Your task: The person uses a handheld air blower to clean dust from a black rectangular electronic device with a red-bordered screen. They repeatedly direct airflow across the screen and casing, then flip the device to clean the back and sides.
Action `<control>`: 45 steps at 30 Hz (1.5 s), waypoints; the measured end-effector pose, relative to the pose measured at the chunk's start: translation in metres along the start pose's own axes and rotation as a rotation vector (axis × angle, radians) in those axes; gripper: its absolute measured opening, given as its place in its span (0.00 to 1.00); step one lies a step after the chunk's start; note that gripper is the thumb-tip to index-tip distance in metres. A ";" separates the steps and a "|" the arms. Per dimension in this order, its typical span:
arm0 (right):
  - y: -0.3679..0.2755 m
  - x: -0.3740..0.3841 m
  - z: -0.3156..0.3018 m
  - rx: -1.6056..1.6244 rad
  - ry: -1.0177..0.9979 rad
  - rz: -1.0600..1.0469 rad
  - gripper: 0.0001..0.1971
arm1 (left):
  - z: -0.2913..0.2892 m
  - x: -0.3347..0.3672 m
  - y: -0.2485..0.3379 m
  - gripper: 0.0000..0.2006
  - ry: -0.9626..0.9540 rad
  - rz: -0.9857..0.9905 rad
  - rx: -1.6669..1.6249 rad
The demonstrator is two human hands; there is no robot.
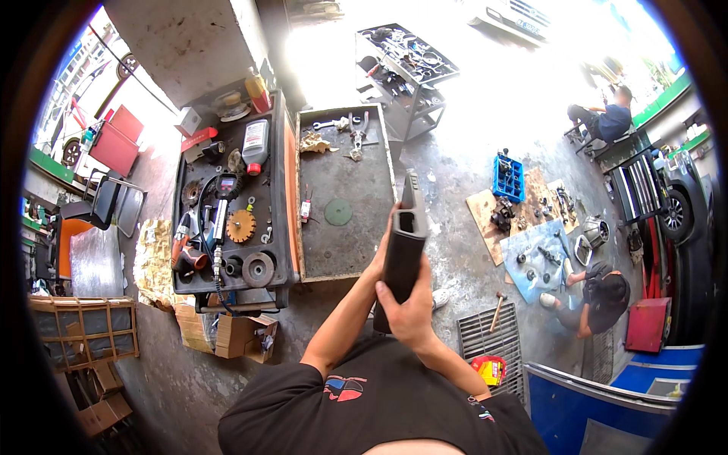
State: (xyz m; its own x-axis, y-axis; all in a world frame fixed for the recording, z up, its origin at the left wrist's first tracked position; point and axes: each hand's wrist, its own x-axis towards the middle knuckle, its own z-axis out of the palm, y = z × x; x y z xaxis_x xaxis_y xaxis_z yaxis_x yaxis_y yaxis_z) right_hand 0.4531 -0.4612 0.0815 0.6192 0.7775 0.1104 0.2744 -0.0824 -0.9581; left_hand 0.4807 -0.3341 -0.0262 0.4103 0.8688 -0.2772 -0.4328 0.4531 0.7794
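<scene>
In front of my chest I hold a long black part [403, 265] with a squared, hollow end and a narrower grey piece reaching out past it. Its exact kind is unclear. My left hand [384, 249] grips it along the left side, fingers mostly hidden behind. Lower down, my right hand [410, 309] is closed round it, with the thumb across its near face. Just beyond is a shallow metal tray [345, 271] holding a green disc [337, 212], pliers [359, 139] and a wrench [331, 123].
To the left, a black tool cart [284, 258] carries a drill [187, 250], an orange toothed disc [241, 226] and a grey bottle [255, 142]. A crouching person [607, 296] is near parts on the floor at right. A hammer [497, 311] lies on a floor grate [476, 334].
</scene>
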 end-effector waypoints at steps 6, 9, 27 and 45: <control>0.007 0.036 -0.031 -0.405 -0.176 -0.389 0.28 | -0.015 -0.060 0.007 0.25 -0.120 -0.150 -0.281; -0.007 0.099 -0.075 -0.934 0.004 -0.403 0.39 | -0.025 -0.079 0.011 0.27 -0.170 -0.173 -0.309; 0.010 0.103 -0.141 -0.231 -0.299 -0.203 0.08 | -0.068 -0.080 0.074 0.41 -0.613 -0.584 -0.147; 0.003 0.083 -0.127 -0.194 -0.241 -0.233 0.06 | -0.012 -0.015 0.136 0.29 -0.650 0.287 0.456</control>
State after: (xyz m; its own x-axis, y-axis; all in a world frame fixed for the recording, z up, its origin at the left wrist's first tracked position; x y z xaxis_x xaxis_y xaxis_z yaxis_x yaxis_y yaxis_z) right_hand 0.5986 -0.4764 0.1211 0.3397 0.9115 0.2320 0.5359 0.0152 -0.8441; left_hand 0.4062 -0.2832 0.0768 0.7749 0.5864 0.2359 -0.2814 -0.0142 0.9595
